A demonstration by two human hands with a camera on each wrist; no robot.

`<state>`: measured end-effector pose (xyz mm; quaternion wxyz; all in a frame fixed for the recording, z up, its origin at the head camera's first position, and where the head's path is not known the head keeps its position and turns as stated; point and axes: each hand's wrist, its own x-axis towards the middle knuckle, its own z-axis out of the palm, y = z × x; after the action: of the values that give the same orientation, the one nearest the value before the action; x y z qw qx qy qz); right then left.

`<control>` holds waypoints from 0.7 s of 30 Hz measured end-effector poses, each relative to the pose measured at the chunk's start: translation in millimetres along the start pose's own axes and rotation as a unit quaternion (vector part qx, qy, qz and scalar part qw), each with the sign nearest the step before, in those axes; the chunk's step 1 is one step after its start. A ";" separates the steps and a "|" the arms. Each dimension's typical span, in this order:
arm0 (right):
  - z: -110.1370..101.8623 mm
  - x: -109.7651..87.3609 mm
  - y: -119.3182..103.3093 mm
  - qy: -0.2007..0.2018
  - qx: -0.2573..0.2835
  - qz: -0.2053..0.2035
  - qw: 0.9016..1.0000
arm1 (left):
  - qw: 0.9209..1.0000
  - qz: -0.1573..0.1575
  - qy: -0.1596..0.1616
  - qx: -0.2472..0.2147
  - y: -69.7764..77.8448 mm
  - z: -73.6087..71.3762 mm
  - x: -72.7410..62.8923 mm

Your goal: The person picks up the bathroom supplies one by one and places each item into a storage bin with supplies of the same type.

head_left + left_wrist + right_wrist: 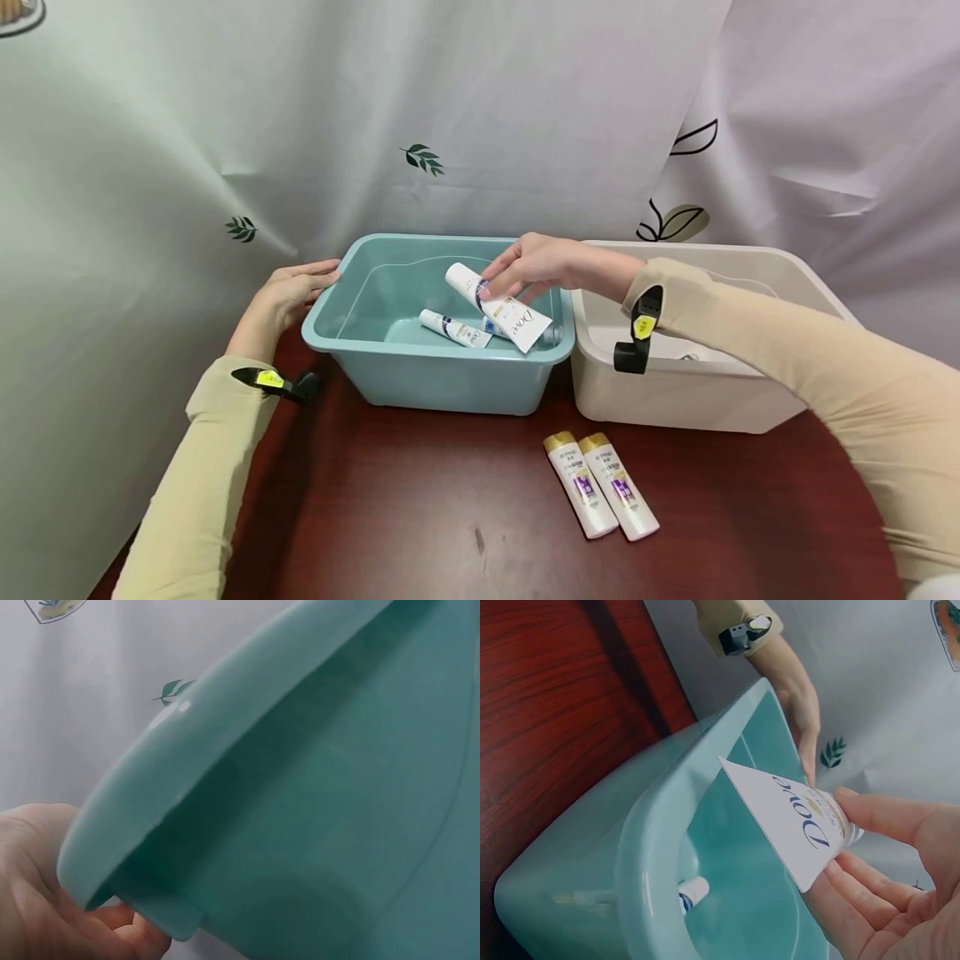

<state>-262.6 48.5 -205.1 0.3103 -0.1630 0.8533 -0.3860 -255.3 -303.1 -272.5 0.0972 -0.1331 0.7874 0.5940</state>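
Here's a smooth, pale-blue plastic tub [442, 385], rounded at its corners, rim rolled and glossy, sitting on a dark red-brown bench [390, 500] with a streaky wood grain. At the tub's 3 o'clock stands a cream plastic bin [660, 402], much the same rounded box shape. Behind both, at 12, hangs a creased pale sheet [315, 125] printed with leaves.

Now the star: a white, wedge-shaped squeeze tube [519, 321] marked Dove, round cap at its 10 o'clock, flat crimped end at 4, held over the tub's right half! The right hand [534, 265] has it clamped, thumb on 1 side, fingers on the other.

Over at the tub's 9 to 10 o'clock, the left hand [288, 292] grips the rim, fingers curled beneath it. So the hands are well apart, both engaged.

Inside the tub lies a smaller white tube [453, 328], cap towards 10. And down between 4 and 5 o'clock from the tub, 2 slim white bottles [581, 485] with gold caps lie side by side on the bench, caps towards 11.
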 end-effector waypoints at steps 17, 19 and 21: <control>5.1 10.8 -5.3 -0.007 -0.012 0.013 1.000 | 0.998 -0.009 -0.004 -0.062 -1.3 -1.6 -0.5; 5.9 11.8 -6.1 -0.009 -0.013 0.011 1.000 | 0.997 -0.007 -0.007 -0.070 -0.9 -1.9 0.0; 6.7 13.4 -7.0 -0.011 -0.014 0.009 1.000 | 0.997 -0.004 -0.010 -0.071 -0.2 -2.0 0.2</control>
<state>-268.0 33.3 -208.6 0.3206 -0.1635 0.8569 -0.3691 -255.4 -305.0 -272.2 0.0974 -0.1366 0.7418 0.6493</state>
